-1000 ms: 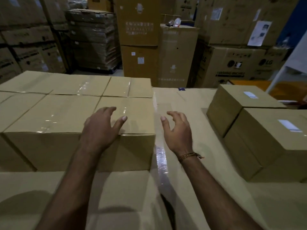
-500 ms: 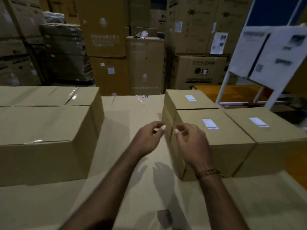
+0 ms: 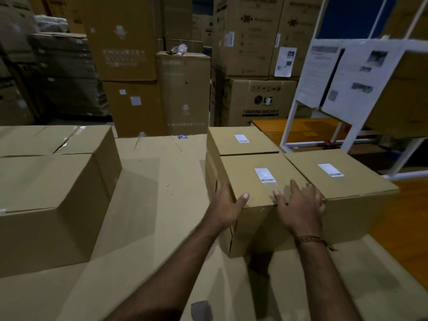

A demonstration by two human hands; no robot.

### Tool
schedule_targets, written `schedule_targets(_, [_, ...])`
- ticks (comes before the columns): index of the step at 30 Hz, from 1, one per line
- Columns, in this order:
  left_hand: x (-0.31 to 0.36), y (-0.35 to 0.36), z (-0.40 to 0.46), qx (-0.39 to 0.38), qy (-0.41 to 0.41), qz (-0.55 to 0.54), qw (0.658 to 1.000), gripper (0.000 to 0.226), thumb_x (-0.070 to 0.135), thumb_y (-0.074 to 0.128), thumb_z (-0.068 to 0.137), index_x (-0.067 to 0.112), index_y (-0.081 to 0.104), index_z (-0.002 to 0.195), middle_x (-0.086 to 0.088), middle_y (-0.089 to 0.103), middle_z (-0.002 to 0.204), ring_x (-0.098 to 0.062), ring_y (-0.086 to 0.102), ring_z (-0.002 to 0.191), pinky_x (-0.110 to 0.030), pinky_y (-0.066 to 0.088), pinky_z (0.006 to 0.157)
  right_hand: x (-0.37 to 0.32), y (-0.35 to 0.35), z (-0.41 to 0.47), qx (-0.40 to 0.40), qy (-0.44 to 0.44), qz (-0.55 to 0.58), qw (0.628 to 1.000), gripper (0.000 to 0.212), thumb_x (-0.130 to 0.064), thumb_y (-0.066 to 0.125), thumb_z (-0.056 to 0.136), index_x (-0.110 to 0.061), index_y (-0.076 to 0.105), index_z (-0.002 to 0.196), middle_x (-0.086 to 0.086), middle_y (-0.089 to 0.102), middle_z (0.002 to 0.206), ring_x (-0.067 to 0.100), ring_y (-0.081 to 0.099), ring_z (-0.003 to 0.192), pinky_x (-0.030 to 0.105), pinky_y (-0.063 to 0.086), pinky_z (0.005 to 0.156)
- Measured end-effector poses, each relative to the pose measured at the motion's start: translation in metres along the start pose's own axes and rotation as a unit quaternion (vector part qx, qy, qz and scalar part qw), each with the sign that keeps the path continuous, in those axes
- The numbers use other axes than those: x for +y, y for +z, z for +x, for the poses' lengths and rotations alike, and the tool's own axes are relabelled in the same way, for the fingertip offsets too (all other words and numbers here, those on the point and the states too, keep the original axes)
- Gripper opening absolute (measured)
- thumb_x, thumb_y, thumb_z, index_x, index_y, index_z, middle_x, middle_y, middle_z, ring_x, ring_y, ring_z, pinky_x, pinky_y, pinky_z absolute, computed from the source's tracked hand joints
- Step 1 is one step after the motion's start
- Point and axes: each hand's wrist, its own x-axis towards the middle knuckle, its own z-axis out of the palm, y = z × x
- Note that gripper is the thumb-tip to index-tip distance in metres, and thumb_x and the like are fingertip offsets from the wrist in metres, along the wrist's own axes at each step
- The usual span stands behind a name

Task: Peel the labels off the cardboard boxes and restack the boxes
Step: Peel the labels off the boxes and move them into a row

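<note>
Resting on a wide cardboard surface (image 3: 150, 205), the nearest labelled box (image 3: 261, 212) stood at the right of the view, with a white label (image 3: 265, 175) still stuck flat on its top. The left hand (image 3: 225, 206) lay against the box's near left corner, the thumb on the top edge and the fingers hidden along the side face, so it was not possible to tell how firmly it held. The right hand (image 3: 298, 205) rested flat on the top near the front edge, its fingers spread and straight, gripping nothing, just below the label. A second labelled box (image 3: 342, 188) stood touching on the right, and a third labelled box (image 3: 240, 142) directly behind; both also kept their labels. At the left, well apart, a group of plain boxes (image 3: 51, 193) showed only tape and no labels on the visible faces. It seemed that those were already finished, and that three labels at least were still to peel before restacking. Tall cartons (image 3: 185, 93) filled the background.
</note>
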Motion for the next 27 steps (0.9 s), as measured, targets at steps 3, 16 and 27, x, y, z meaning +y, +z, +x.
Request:
schedule_targets(3, [-0.005,0.007,0.000,-0.007,-0.021,-0.018,1.000,0.058,0.043,0.067,0.100,0.027,0.045,0.152,0.010,0.062,0.141,-0.012,0.059,0.127,-0.026,0.043,0.101,0.009,0.006,0.003,-0.006,0.001,-0.021,1.000,0.065,-0.071,0.034,0.101,-0.031,0.049,0.150,0.022,0.032,0.163,0.043,0.021,0.154,0.063,0.025,0.122])
schedule_targets(16, [-0.024,-0.006,-0.015,-0.009,-0.071,-0.149,0.986,0.049,0.020,0.057,0.108,0.034,0.043,0.153,0.018,0.063,0.133,-0.004,0.059,0.123,-0.027,0.048,0.105,0.006,-0.010,-0.001,0.066,-0.018,0.062,0.996,0.065,-0.078,0.060,0.084,-0.032,0.074,0.128,0.013,0.048,0.151,0.038,0.039,0.137,0.060,0.047,0.105])
schedule_targets(27, [-0.041,-0.052,-0.071,0.043,-0.107,-0.218,0.969,0.057,-0.011,0.055,0.099,0.014,0.051,0.150,-0.004,0.074,0.129,-0.016,0.070,0.116,-0.023,0.056,0.089,-0.049,-0.029,-0.036,0.105,-0.073,0.049,0.991,0.080,-0.073,0.062,0.089,-0.023,0.053,0.150,0.013,0.060,0.143,0.036,0.053,0.129,0.051,0.039,0.103])
